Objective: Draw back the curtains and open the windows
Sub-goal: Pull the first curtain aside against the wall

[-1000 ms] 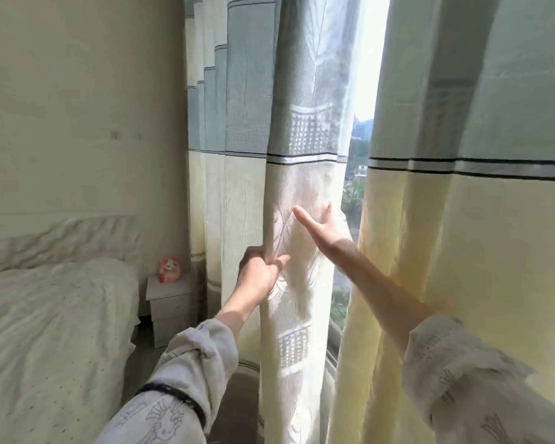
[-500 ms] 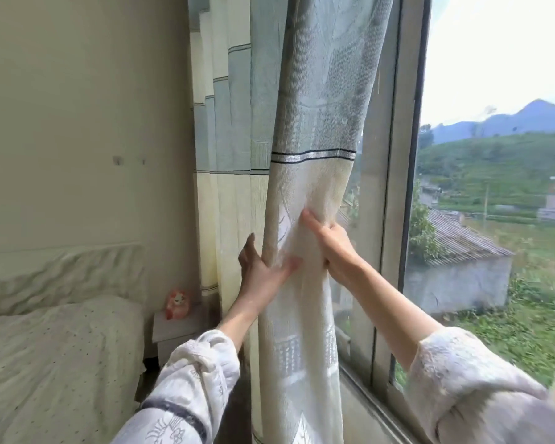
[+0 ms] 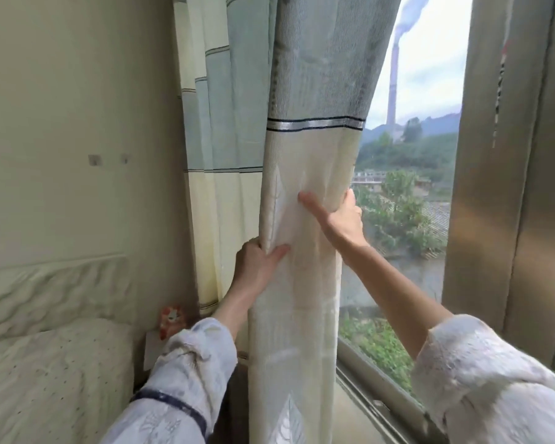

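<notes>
Beside window [image 3: 407,200]; both hands grip vertically hanging curtain [image 3: 305,174].

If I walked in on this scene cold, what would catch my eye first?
Most likely the two-tone curtain in the middle, grey-green above a dark stripe and cream below, gathered into a bunch by the left hand and the right hand. Next, the tall smoking chimney outside the window, upper right, above green hills. At lower left, a pale bed lies against the wall.
</notes>
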The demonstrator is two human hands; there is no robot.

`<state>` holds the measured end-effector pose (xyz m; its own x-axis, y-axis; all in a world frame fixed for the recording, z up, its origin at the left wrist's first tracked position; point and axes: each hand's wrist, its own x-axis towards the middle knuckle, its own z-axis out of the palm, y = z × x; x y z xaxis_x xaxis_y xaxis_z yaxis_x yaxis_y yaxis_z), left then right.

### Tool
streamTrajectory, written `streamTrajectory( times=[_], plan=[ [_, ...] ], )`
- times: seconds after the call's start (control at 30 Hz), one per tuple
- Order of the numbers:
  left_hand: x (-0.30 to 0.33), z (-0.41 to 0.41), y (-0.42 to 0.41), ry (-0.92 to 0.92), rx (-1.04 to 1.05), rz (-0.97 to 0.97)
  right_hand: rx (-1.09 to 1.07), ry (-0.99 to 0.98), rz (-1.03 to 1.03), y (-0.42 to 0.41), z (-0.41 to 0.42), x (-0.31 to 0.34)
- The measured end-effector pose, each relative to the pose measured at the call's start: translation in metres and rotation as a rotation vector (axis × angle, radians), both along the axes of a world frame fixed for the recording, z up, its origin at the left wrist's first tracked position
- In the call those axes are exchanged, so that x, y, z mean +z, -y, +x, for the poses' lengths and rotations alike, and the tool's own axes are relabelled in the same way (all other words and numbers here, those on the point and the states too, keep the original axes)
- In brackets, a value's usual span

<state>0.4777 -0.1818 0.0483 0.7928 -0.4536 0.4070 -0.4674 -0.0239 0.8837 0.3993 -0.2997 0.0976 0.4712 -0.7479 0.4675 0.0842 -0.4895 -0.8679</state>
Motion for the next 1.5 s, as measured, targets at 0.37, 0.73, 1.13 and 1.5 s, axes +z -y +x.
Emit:
streamTrajectory(
  times=[0.37, 0.73, 1.13, 1.5],
  plan=[
    [0.012, 0.152, 0.067, 0.047, 0.142, -0.158, 0.395, 0.108, 0.068, 0.059, 0.151, 0.021],
    [0.017, 0.301, 0.091, 0.004, 0.322, -0.264, 0.434, 0.094, 0.163, 0.087, 0.330, 0.023],
    [0.038, 0.516, 0.106, -0.007, 0.232, -0.190, 0.075, 0.135, 0.032, 0.114, 0.534, 0.027],
    [0.041, 0.664, 0.139, 0.013, 0.242, -0.158, 0.056, 0.152, -0.089, 0.148, 0.667, 0.025]
  ],
)
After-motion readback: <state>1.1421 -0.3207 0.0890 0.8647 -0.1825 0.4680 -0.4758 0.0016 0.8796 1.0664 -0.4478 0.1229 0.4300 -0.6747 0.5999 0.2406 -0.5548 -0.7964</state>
